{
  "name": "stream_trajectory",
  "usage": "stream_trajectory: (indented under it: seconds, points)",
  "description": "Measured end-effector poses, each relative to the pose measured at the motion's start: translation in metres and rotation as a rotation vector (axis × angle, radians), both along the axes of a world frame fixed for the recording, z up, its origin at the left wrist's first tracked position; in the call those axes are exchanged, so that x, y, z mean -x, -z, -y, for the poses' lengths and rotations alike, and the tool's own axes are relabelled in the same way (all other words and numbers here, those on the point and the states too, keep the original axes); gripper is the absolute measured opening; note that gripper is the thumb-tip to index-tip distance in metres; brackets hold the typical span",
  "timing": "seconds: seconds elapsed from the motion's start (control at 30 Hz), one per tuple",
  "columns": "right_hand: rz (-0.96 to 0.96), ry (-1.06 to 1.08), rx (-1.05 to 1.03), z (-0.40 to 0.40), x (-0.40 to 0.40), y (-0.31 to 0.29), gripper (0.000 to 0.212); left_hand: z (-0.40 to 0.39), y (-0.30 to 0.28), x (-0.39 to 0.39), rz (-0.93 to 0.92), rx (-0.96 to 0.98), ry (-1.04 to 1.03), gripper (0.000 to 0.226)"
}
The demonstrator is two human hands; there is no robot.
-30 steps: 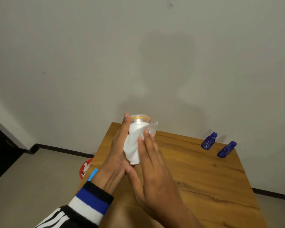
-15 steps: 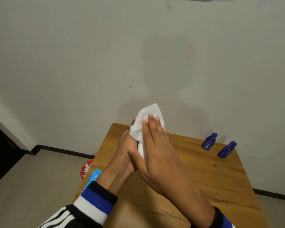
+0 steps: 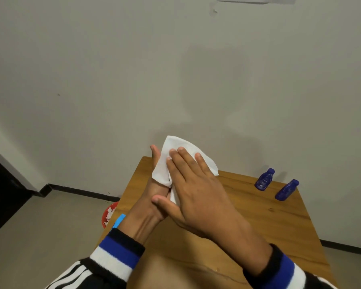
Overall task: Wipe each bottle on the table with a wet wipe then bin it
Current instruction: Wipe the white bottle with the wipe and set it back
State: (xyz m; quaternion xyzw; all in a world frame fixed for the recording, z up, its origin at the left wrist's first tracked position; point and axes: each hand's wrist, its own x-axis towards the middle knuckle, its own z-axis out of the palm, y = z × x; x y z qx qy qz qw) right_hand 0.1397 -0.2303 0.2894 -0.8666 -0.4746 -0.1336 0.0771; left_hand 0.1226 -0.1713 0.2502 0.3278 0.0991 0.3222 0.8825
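right fingers (image 3: pixel 182 158): straight, spread flat, pressing on the white wet wipe (image 3: pixel 171 161); not curled round anything
right hand (image 3: pixel 198 190): palm down over the wipe, thumb out to the left, resting across the left wrist
left hand (image 3: pixel 152 197): under the wipe, fingers extended upward, one fingertip showing past the wipe's left edge; can't tell if it's curled round a bottle, wipe and right hand hide it
wet wipe: thin white sheet, creased, sandwiched between the two hands, top corner sticking up free above the fingertips, right corner loose over the table
bottle in hand: hidden; can't confirm one is inside the wipe
small dark blue plastic bottles: one (image 3: pixel 264 180), another (image 3: pixel 286 189), both standing just beside each other at the far right corner of the wooden table (image 3: pixel 258 215), well apart from the hands; glossy, narrow necks, caps on, pale label print too small to read
step (judged): rubbing with the wipe between the palms
doing it well: keep flat pressure, roll the wipe round all sides, tuck in the loose corners so they don't flap, don't squeeze hard enough to drip
red bin (image 3: pixel 108 213): on the floor just left of the table, white scraps inside
blue packet corner (image 3: pixel 118 221): at the table's left edge, mostly hidden by the left arm
sleeves: black, white stripes, blue-white cuffs
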Motion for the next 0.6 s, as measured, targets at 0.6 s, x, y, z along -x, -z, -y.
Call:
stream_trajectory:
  seconds: [0.6]
  points:
    - [-0.828,0.006,-0.794,0.017,-0.039,-0.017,0.036,-0.042,-0.043,0.011,-0.447,-0.465,0.409,0.039]
